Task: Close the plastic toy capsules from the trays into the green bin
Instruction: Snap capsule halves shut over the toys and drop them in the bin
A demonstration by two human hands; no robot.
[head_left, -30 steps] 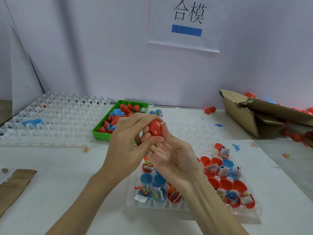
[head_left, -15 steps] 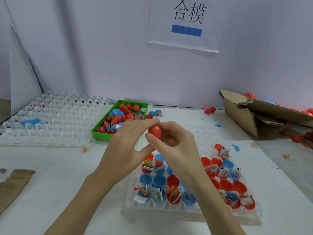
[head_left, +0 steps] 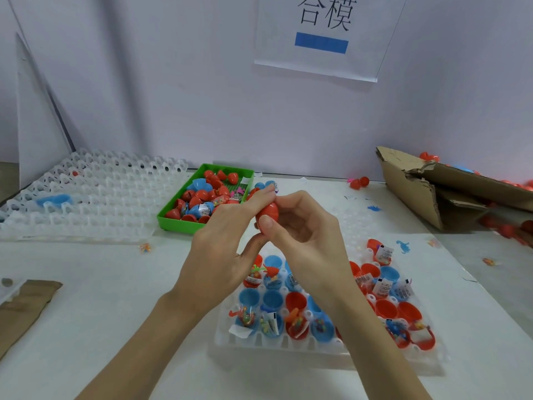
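Both hands, left hand [head_left: 222, 243] and right hand [head_left: 305, 241], grip a red capsule [head_left: 268, 216] above the near tray [head_left: 288, 342]; green bin [head_left: 178, 223] at ten o'clock.

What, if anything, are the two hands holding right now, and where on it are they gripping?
Both hands hold one red toy capsule: the left hand pinches its far side and top, and the right hand grips its near side, thumb on the lower front.

Red egg-shaped plastic capsule [head_left: 268, 214]: smooth, glossy. Translucent white plastic cell tray [head_left: 288, 342] at 6 o'clock: glossy, moulded. Second translucent tray [head_left: 95, 197] at 9 o'clock: same finish. Green rectangular plastic bin [head_left: 184, 225]: smooth, slight sheen. Brown corrugated cardboard box [head_left: 409, 186] at 2 o'clock: matt, rough, torn edges. White tabletop [head_left: 101, 298]: matt.
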